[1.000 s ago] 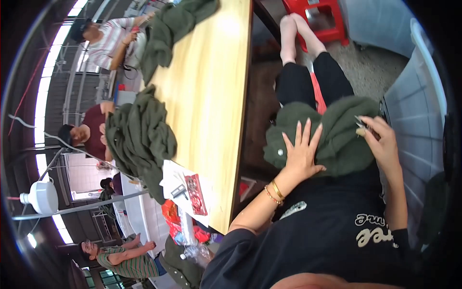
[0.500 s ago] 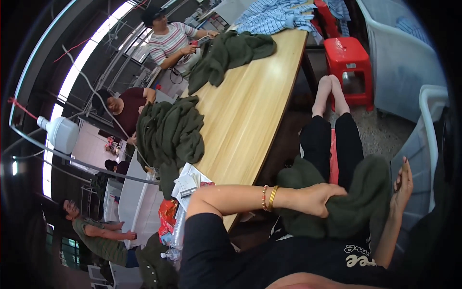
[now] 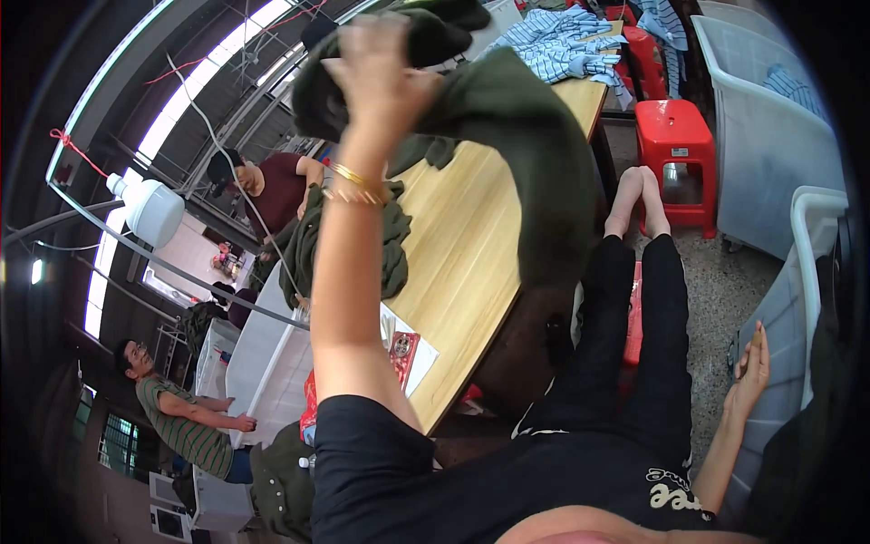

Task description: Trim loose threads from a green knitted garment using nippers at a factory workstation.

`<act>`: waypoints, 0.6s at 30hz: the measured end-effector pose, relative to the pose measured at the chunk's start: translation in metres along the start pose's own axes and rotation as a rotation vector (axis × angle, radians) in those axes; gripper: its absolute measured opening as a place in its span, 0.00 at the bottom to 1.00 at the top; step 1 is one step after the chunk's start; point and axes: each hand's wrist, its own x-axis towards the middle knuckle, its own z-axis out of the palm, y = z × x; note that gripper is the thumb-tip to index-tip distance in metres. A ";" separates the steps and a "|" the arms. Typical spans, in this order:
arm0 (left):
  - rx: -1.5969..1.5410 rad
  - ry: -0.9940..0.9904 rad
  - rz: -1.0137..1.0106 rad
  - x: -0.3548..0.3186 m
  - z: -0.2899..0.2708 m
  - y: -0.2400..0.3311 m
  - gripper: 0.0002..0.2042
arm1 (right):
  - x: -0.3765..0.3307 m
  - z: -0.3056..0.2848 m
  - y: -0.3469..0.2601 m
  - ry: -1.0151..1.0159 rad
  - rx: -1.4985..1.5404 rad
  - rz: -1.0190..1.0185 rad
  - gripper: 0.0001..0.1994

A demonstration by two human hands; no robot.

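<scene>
My left hand (image 3: 381, 77), blurred by motion, is raised high over the far part of the table with a dark green knit garment (image 3: 544, 154). The cloth bunches around the fingers, and a long piece swings out to the right and droops past the table edge. My right hand (image 3: 750, 374) is low at the right, beside a pale plastic bin. Its fingers are pinched together around something small that I cannot make out.
More green garments lie in a heap (image 3: 385, 240) on the wooden table (image 3: 462, 227), with blue striped clothes (image 3: 553, 45) beyond. A red stool (image 3: 675, 163) and pale bins (image 3: 757, 136) stand at the right. Co-workers (image 3: 276, 186) are across the table and at the left (image 3: 186, 417).
My left hand has lifted the green garment off my lap and swung it up and left over the table. My right hand stays beside the bin. The view has shifted slightly.
</scene>
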 end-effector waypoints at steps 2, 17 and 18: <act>-0.449 -0.352 0.255 -0.047 0.016 0.065 0.23 | -0.002 -0.006 0.009 -0.013 -0.003 0.029 0.19; -1.306 -0.388 0.435 -0.154 -0.051 0.173 0.17 | -0.030 0.007 -0.011 -0.044 -0.060 0.074 0.19; -1.277 -0.238 0.307 -0.132 -0.063 0.156 0.15 | -0.034 0.011 -0.013 -0.050 -0.065 0.065 0.19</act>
